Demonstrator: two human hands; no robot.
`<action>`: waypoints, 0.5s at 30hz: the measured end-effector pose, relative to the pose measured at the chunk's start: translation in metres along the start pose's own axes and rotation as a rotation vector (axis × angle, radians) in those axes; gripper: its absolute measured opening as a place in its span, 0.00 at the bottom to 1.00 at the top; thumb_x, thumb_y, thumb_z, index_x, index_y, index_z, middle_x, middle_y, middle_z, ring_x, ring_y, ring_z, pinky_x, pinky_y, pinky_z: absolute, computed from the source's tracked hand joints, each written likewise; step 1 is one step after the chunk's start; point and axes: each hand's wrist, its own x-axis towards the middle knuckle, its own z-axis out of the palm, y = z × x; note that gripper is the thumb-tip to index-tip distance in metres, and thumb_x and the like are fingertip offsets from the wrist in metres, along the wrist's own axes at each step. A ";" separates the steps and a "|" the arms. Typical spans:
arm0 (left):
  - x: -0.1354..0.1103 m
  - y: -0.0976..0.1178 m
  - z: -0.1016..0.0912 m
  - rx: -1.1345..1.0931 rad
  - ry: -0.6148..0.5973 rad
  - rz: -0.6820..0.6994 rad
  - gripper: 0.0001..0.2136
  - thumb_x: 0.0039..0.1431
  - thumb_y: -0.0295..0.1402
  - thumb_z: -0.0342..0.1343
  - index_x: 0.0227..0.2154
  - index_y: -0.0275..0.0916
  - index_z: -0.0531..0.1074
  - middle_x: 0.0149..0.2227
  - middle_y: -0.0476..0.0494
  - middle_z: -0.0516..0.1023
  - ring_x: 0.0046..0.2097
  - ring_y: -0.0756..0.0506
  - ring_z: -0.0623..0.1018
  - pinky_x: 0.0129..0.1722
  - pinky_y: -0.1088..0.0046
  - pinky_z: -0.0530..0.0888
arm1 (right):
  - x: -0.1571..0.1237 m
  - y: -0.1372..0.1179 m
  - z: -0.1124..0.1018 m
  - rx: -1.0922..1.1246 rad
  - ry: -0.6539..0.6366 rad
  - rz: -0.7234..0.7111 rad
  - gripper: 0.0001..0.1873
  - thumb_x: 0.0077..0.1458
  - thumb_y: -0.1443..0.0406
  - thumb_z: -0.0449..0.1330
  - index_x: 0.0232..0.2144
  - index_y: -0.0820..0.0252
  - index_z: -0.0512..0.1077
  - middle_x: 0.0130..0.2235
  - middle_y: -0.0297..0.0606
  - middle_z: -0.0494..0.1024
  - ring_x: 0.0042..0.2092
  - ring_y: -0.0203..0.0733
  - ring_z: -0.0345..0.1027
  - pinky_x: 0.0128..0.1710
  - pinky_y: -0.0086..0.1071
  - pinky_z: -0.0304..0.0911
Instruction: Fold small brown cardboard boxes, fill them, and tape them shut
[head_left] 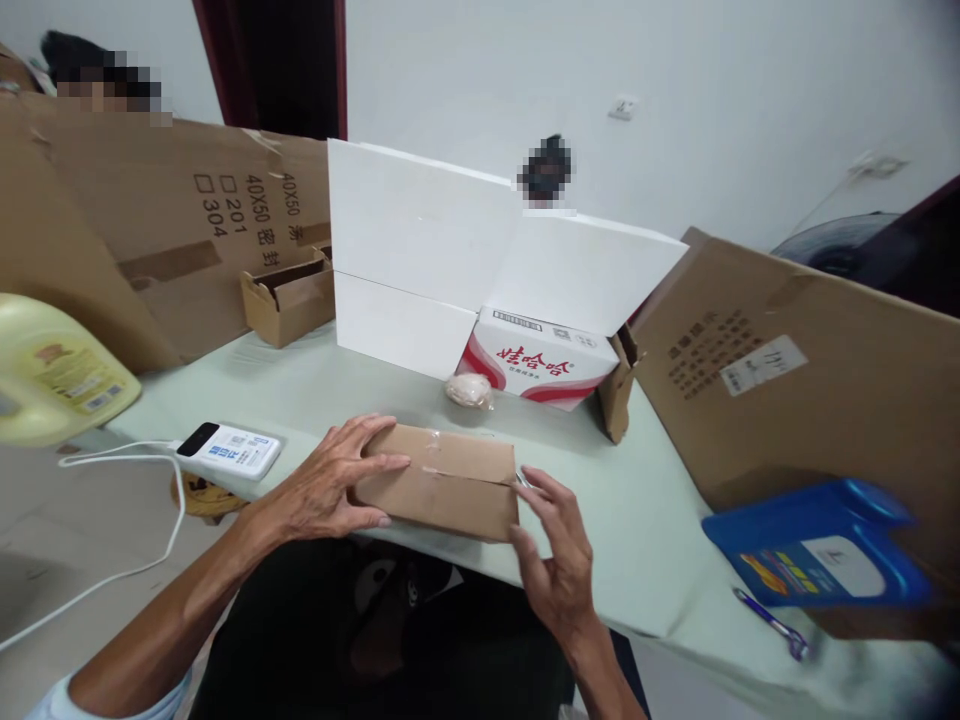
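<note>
A small brown cardboard box (469, 500) lies near the front edge of the table, its top flaps closed and bits of clear tape along the seam. My left hand (337, 480) grips its left end, fingers over the top and thumb along the front edge. At the other end is my right hand (559, 560), thumb and fingers apart, the tips at the box's right edge. Whether they press on it I cannot tell. Something small and shiny shows by the right fingertips, too little of it to name. Behind the box sits a clear-wrapped pale bundle (469, 391).
White panels (420, 220) and a red-and-white carton (540, 355) stand at the back. A power bank (247, 452) with a white cable and a yellow jug (52, 375) are left. Right are a blue bottle (817, 550), a purple pen-like item (772, 622) and a large cardboard sheet (840, 400).
</note>
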 end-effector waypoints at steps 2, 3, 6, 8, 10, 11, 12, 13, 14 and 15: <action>-0.001 -0.003 0.002 0.016 -0.005 0.014 0.34 0.57 0.36 0.76 0.67 0.55 0.75 0.78 0.32 0.59 0.76 0.24 0.62 0.69 0.32 0.66 | -0.010 0.030 0.000 -0.085 0.058 0.115 0.15 0.75 0.60 0.56 0.57 0.53 0.77 0.58 0.49 0.79 0.59 0.56 0.74 0.59 0.53 0.72; -0.001 -0.004 0.003 0.021 0.001 0.022 0.35 0.57 0.35 0.76 0.67 0.54 0.75 0.78 0.32 0.59 0.76 0.24 0.62 0.70 0.33 0.66 | -0.016 0.048 0.000 -0.154 0.055 0.166 0.15 0.75 0.58 0.56 0.54 0.54 0.79 0.54 0.49 0.81 0.57 0.55 0.74 0.58 0.52 0.72; -0.002 -0.007 0.007 0.039 0.034 0.043 0.37 0.54 0.32 0.75 0.68 0.51 0.74 0.78 0.32 0.57 0.75 0.24 0.62 0.71 0.34 0.64 | -0.037 0.099 0.000 -0.395 -0.079 0.283 0.22 0.75 0.51 0.53 0.48 0.59 0.80 0.50 0.52 0.81 0.53 0.58 0.72 0.55 0.52 0.71; -0.003 -0.007 0.006 0.053 0.056 0.066 0.37 0.54 0.30 0.73 0.68 0.50 0.73 0.77 0.31 0.58 0.74 0.24 0.62 0.71 0.35 0.65 | -0.051 0.122 -0.001 -0.518 -0.182 0.355 0.22 0.74 0.50 0.53 0.48 0.60 0.79 0.50 0.54 0.80 0.52 0.58 0.70 0.53 0.50 0.70; -0.004 -0.005 -0.001 0.066 0.086 0.099 0.36 0.55 0.29 0.71 0.68 0.50 0.73 0.75 0.32 0.60 0.73 0.26 0.64 0.70 0.38 0.68 | -0.062 0.133 -0.002 -0.574 -0.239 0.396 0.18 0.73 0.53 0.55 0.48 0.59 0.78 0.50 0.53 0.80 0.51 0.57 0.70 0.51 0.48 0.68; -0.005 -0.004 -0.006 0.077 0.103 0.113 0.35 0.55 0.29 0.70 0.67 0.50 0.73 0.74 0.33 0.61 0.72 0.26 0.65 0.69 0.39 0.69 | -0.066 0.135 -0.001 -0.583 -0.251 0.404 0.16 0.72 0.55 0.57 0.48 0.59 0.78 0.49 0.52 0.80 0.50 0.56 0.70 0.51 0.46 0.68; -0.005 -0.002 -0.013 0.096 0.114 0.121 0.35 0.54 0.29 0.70 0.67 0.51 0.74 0.73 0.34 0.62 0.71 0.26 0.66 0.68 0.40 0.70 | -0.068 0.135 0.000 -0.587 -0.257 0.407 0.13 0.71 0.57 0.58 0.47 0.58 0.78 0.47 0.50 0.80 0.49 0.54 0.70 0.50 0.44 0.67; -0.006 -0.002 -0.019 0.120 0.119 0.122 0.35 0.54 0.29 0.69 0.67 0.51 0.74 0.73 0.35 0.63 0.70 0.25 0.66 0.67 0.40 0.70 | -0.070 0.135 0.002 -0.591 -0.263 0.410 0.10 0.70 0.59 0.59 0.45 0.57 0.77 0.45 0.48 0.80 0.47 0.53 0.70 0.48 0.42 0.66; -0.006 -0.001 -0.024 0.146 0.116 0.119 0.35 0.53 0.29 0.69 0.66 0.52 0.74 0.72 0.35 0.64 0.70 0.25 0.67 0.66 0.40 0.71 | -0.070 0.133 0.003 -0.593 -0.266 0.411 0.08 0.69 0.60 0.60 0.43 0.56 0.77 0.44 0.46 0.79 0.46 0.51 0.70 0.47 0.41 0.66; -0.006 -0.002 -0.028 0.170 0.103 0.109 0.35 0.53 0.29 0.69 0.66 0.53 0.75 0.71 0.35 0.64 0.69 0.25 0.67 0.65 0.40 0.72 | -0.069 0.131 0.005 -0.593 -0.265 0.410 0.07 0.69 0.61 0.60 0.41 0.56 0.76 0.42 0.44 0.79 0.44 0.50 0.70 0.46 0.39 0.65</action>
